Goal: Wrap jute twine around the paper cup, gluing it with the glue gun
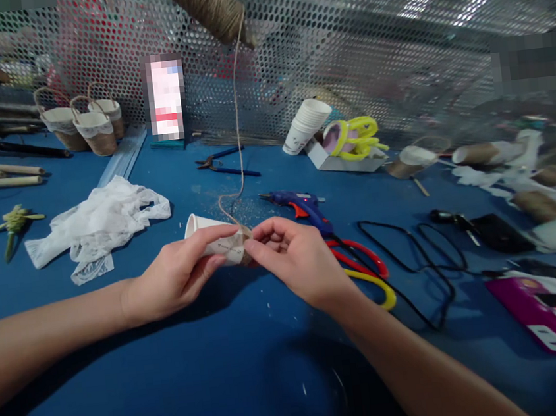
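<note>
A white paper cup [200, 225] lies on its side in front of me, its open rim toward the upper left. My left hand [178, 271] grips the cup's body between thumb and fingers. At the cup's base, my right hand [293, 253] pinches jute twine [246, 235], part of which is wound around that end. The strand runs from there up to a large twine spool [215, 9] overhead. My fingers partly hide the wound part. Beyond my right hand lies a blue glue gun [302, 202]; scissors with red and yellow handles [380, 263] are partly beneath that hand.
White lace [105, 216] lies heaped at left, with several twine-wrapped cup baskets [96, 138] behind. Blue-handled pliers [226, 164], stacked paper cups [309, 125] and a box with yellow fuzzy stems [357, 140] stand farther back. A black cord [410, 240] loops at right; perforated metal [282, 55] backs the table.
</note>
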{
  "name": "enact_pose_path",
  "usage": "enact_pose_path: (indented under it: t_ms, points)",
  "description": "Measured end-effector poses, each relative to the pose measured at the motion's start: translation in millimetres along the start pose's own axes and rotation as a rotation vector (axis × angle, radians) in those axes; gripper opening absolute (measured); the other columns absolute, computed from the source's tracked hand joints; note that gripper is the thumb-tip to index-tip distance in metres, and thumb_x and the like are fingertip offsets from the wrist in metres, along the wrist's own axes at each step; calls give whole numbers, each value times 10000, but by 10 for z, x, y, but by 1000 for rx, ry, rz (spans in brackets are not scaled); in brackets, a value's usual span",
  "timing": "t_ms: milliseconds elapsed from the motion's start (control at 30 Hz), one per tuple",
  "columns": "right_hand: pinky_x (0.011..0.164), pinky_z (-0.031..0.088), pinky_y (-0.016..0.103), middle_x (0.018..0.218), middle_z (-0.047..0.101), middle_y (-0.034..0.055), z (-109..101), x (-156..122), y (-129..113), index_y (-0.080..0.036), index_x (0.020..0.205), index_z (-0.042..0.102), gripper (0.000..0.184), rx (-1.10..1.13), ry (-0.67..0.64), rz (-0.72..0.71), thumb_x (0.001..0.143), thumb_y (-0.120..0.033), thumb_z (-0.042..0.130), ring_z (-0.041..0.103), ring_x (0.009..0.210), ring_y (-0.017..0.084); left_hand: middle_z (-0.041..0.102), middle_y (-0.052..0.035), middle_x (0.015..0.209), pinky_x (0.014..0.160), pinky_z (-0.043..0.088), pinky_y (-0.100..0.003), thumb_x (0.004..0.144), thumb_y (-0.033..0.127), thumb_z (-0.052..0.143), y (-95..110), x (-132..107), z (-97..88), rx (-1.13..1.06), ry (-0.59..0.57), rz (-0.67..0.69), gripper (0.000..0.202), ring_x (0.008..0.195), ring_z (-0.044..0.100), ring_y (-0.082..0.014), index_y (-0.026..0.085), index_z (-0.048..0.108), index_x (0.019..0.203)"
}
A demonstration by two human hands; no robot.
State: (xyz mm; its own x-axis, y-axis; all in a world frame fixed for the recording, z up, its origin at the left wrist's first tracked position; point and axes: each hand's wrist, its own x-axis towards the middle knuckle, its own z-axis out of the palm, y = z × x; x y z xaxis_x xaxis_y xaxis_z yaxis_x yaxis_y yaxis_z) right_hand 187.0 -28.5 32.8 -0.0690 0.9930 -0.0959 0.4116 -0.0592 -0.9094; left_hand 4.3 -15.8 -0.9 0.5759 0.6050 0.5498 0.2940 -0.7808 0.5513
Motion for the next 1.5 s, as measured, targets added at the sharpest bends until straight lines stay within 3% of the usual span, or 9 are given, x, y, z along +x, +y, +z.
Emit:
enact_pose_path:
  t_ms: [533, 667, 800, 967, 1067, 1233, 1333, 1400, 1500]
  points:
    - [543, 463, 281, 588, 579, -8, -25, 18, 29, -174, 686, 522, 115, -3, -19, -2, 698, -272, 581, 584, 553, 134, 622, -144, 1093, 786, 509, -260, 873, 136, 401, -37, -14, 13, 33, -41, 86, 321, 957, 619, -169, 128, 389, 1193]
    - [555, 470, 269, 572, 584, -3, -56, 35, 19, -164, 674, 535, 176, 12, -28, -26, 749, -322, 560, 580, 546, 121, 611, -120, 1108, 783, 492, -241, 871, 149, 408, -29, 1, 1, -84, -34, -98, 325, 924, 614, -157, 134, 410, 1195]
    - [547, 482, 259, 634, 605, 2, -114, 93, 69, -163, 720, 543, 174, 132, 39, -68, 776, -327, 549, 575, 551, 107, 609, -98, 1089, 726, 486, -216, 892, 233, 404, -25, 51, -7, -368, 22, -337, 311, 871, 607, -147, 138, 431, 1187]
    - [527, 442, 236, 519, 547, -12, -134, 128, 138, -175, 588, 507, 355, 138, 40, -100, 833, -428, 466, 536, 513, 92, 622, -88, 997, 667, 476, -209, 886, 277, 423, -35, 82, 5, -518, 50, -450, 325, 753, 593, -125, 122, 443, 1171]
    - [528, 428, 244, 569, 557, 0, -94, 113, 131, -170, 618, 537, 373, 106, -68, -52, 814, -480, 471, 514, 523, 93, 621, -89, 999, 678, 473, -217, 887, 277, 412, -42, 62, 6, -490, 37, -428, 326, 762, 591, -130, 124, 439, 1174]
    - [488, 379, 225, 612, 532, -18, -40, 100, 121, -170, 707, 514, 220, 303, -161, 96, 765, -378, 554, 472, 515, 77, 593, -87, 1080, 730, 452, -241, 852, 215, 469, -71, 28, -3, -273, -65, -278, 357, 826, 580, -146, 161, 433, 1204]
    - [523, 389, 237, 613, 508, -25, -46, 77, 133, -177, 707, 495, 200, 241, -134, -5, 771, -360, 545, 462, 536, 83, 583, -85, 1075, 759, 447, -237, 830, 227, 516, -84, 57, -14, -391, -11, -298, 402, 867, 563, -148, 151, 421, 1213]
    - [552, 391, 247, 620, 485, -32, -50, 42, 136, -187, 698, 485, 177, 93, -111, -143, 778, -335, 536, 447, 556, 90, 609, -58, 938, 673, 459, -211, 827, 251, 526, -84, 91, -25, -546, 30, -379, 404, 763, 563, -126, 144, 429, 1204]
    - [574, 378, 251, 633, 471, -35, -41, -16, 131, -201, 678, 472, 145, -100, -89, -279, 784, -284, 525, 430, 586, 100, 623, -41, 877, 621, 449, -197, 813, 257, 549, -76, 126, -39, -627, -9, -458, 363, 693, 554, -109, 144, 493, 1153]
